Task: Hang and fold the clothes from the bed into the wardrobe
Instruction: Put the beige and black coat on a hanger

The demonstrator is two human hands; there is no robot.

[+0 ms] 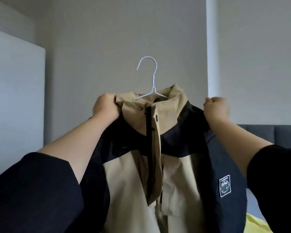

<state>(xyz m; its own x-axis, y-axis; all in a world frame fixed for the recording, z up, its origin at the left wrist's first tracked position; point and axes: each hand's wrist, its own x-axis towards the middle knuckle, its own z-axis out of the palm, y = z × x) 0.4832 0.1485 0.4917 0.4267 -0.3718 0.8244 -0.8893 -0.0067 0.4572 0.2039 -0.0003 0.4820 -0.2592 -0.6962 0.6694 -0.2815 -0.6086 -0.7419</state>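
Note:
A tan and black jacket [171, 165] is held up in front of me, filling the lower middle of the view. A white wire hanger [149, 76] sits inside its collar, with the hook sticking up above the tan collar. My left hand [106, 107] grips the left side of the collar. Over on the other side, my right hand [217, 109] pinches the black shoulder fabric. The hanger's arms are hidden inside the jacket. A white patch [224, 186] shows on the right sleeve.
A white wardrobe door [17, 98] stands at the left. A plain grey wall [107, 39] is behind the jacket. A dark grey padded headboard [267, 133] is at the right, and a piece of yellow cloth [255, 224] lies at the bottom right.

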